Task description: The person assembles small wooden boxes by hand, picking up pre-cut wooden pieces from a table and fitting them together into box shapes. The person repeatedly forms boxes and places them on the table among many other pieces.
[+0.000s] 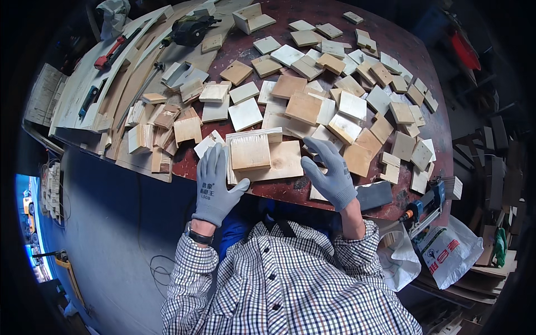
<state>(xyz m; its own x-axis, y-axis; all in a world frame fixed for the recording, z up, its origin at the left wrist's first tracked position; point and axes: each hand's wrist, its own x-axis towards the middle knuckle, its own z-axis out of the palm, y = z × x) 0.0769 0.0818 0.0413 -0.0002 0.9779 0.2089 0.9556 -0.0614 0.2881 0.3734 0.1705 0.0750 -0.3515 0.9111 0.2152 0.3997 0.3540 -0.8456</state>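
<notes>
At the desk's (pixel 410 47) 6 o'clock edge, the wooden board (pixel 287 160) under a wooden block (pixel 250 154) runs lengthwise 9-to-3 o'clock, the left hand (pixel 215 181) nearer at 9, the right hand (pixel 330 176) beside 3, both grips spread, clasping nothing.

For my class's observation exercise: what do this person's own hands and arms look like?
The left hand and right hand wear close-fitting grey gloves with dark printing on their backs. A dark band, perhaps a watch, circles the left wrist. The shirt sleeves are white with a dark check.
</notes>
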